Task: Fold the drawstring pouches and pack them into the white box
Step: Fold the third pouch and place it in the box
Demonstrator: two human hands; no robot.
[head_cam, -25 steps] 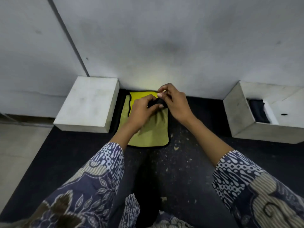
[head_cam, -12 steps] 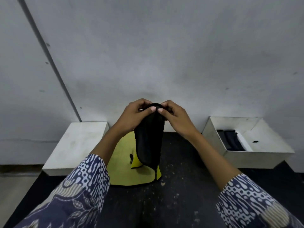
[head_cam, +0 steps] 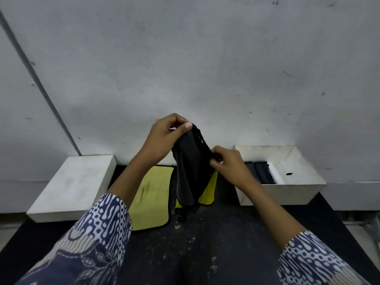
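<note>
My sleeves (head_cam: pixel 98 229) frame the near view above the dark floor (head_cam: pixel 205 254), with both forearms raised. The pouch (head_cam: pixel 190 171) hangs in the air between my hands, above the yellow cloth (head_cam: pixel 152 194) spread on the floor. My right hand (head_cam: pixel 228 164) sits lower and nearer, and its grip pinches the pouch's right edge with curled fingers. My left hand (head_cam: pixel 164 136) is higher and further out, and its grip pinches the top corner between thumb and fingers. To do this step well, I judge that both pinches should draw the fabric taut and level the edges, so the pouch lies flat on the cloth before the fold. Uneven tension would likely leave a crooked crease. The lid (head_cam: pixel 72 182) lies at far left. The box (head_cam: pixel 287 192) stands at far right against the wall (head_cam: pixel 205 58), with dark folded pouches (head_cam: pixel 261 174) already inside.
</note>
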